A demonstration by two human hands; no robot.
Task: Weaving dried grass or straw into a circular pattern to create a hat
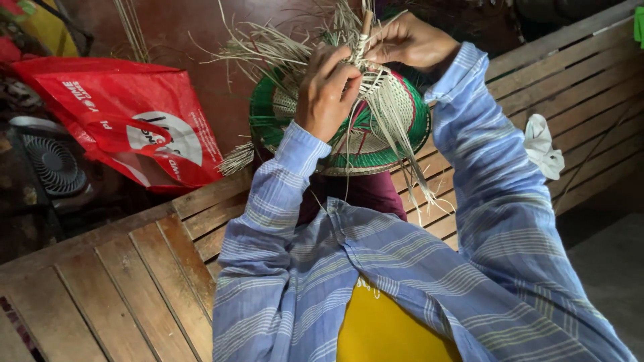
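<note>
Both hands (327, 90) (409, 41) pinch straw strands (365, 50) above basket rim (268, 137).

Soft, even light falls from above and the right, brightest on the striped sleeves (483, 201) and the wooden bench (121, 281). The upper left corner and the floor (27, 221) sink into dim shadow. Focus is sharp centrally; wide-angle bending shows at the edges. No glare.

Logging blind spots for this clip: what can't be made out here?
Head view only:
- Left hand: fingertips buried in the straw strands, grip unclear.
- Right hand: fingertips hidden behind the same strands.
- Woven basket: centre covered by both hands.
- Fan: too dark for detail.
</note>
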